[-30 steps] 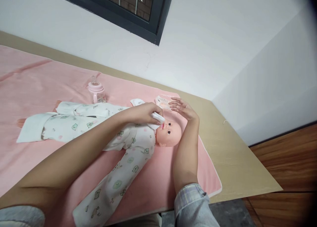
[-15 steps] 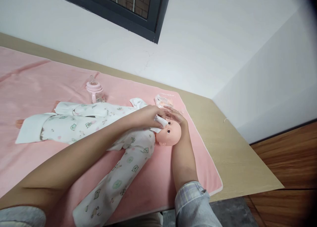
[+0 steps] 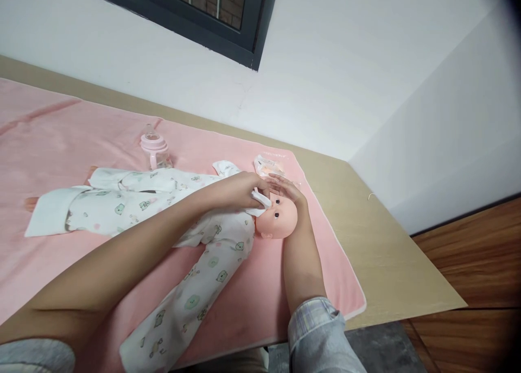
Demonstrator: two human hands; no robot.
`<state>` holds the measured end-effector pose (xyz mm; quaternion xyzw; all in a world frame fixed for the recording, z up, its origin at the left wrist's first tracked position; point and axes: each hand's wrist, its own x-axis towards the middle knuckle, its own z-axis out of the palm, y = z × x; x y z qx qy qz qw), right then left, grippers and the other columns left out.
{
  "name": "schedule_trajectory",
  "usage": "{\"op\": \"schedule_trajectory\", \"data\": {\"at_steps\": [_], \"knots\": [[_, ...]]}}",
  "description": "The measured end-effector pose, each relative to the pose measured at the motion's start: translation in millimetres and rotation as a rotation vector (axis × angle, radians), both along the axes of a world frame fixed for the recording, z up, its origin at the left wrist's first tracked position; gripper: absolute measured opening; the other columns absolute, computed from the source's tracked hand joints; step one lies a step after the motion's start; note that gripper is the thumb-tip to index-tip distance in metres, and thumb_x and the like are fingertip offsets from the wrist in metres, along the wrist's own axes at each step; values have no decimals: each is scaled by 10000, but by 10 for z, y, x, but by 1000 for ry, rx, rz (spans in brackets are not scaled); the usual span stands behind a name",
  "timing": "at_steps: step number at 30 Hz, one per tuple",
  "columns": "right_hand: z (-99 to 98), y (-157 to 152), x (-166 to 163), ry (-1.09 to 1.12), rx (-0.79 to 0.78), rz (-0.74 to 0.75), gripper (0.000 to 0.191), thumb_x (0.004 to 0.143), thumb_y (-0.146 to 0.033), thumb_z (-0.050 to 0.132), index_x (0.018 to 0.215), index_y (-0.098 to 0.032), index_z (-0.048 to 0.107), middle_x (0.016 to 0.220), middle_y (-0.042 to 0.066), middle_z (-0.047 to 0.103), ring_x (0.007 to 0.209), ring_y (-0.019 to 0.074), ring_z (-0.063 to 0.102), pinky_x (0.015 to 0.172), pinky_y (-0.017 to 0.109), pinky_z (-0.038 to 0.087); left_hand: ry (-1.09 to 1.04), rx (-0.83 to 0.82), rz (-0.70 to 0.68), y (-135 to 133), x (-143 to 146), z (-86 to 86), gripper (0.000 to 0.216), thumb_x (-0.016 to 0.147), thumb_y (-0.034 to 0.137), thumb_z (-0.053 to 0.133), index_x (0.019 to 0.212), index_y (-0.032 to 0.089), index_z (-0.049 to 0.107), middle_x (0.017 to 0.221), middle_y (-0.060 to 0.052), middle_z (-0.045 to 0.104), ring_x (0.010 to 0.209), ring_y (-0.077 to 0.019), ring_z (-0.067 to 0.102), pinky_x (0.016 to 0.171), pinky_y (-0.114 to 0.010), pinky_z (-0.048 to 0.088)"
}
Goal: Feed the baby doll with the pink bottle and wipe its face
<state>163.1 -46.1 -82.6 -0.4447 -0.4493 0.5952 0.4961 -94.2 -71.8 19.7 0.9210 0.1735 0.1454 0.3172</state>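
Observation:
A baby doll [image 3: 280, 218] in a white printed sleepsuit [image 3: 211, 237] lies on a pink blanket [image 3: 61, 139], head to the right. My left hand [image 3: 236, 191] pinches a small white wipe [image 3: 260, 200] and presses it against the doll's cheek. My right hand [image 3: 291, 191] rests flat on top of the doll's head, fingers stretched out and touching the left hand's fingertips.
A pink baby bottle [image 3: 153, 151] stands behind the doll. A small clear packet [image 3: 268, 165] lies just beyond the head. The blanket covers a beige table [image 3: 391, 253] against a white wall, with a dark-framed window [image 3: 228, 20] above. Wooden floor [image 3: 480, 264] lies to the right.
My right hand came down from above the doll's head and now rests on it. My left hand shifted the wipe slightly across the doll's face.

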Motion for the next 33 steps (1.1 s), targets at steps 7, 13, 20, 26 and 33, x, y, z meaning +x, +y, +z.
{"op": "schedule_trajectory", "data": {"at_steps": [7,13,20,26,33], "knots": [[-43,73,20,14,5,-21,391,746,-320,750,1098,-223,610,1106,56,710,1107,183,644,1075,374,473,24,16,51,8,52,-50,236,653,106,612,825,195,747,854,2,741,788,-191,665,659,-228,437],[-68,94,31,17,-10,-19,367,766,-331,721,1098,-233,598,1117,50,707,1123,177,637,1071,362,478,-18,20,50,60,24,-66,241,652,124,610,817,215,761,837,13,740,782,-188,663,662,-230,433],[-55,79,13,1,-2,-38,366,765,-301,720,1102,-234,594,1108,47,712,1139,176,629,1081,369,468,-21,-21,60,102,7,-80,196,658,174,634,803,205,763,818,9,739,771,-188,661,659,-234,432],[-77,114,62,7,-32,-47,320,766,-290,701,1066,-207,621,1072,64,721,1048,164,668,1057,341,485,-49,2,91,125,8,-58,192,678,163,619,809,180,759,832,-5,748,799,-199,672,682,-238,443],[-97,122,80,18,-28,-47,327,786,-287,689,1094,-199,622,1074,66,720,1006,155,675,1037,328,495,-69,11,104,142,16,-82,200,684,161,615,821,186,758,849,-4,746,805,-200,667,681,-242,441]]}}
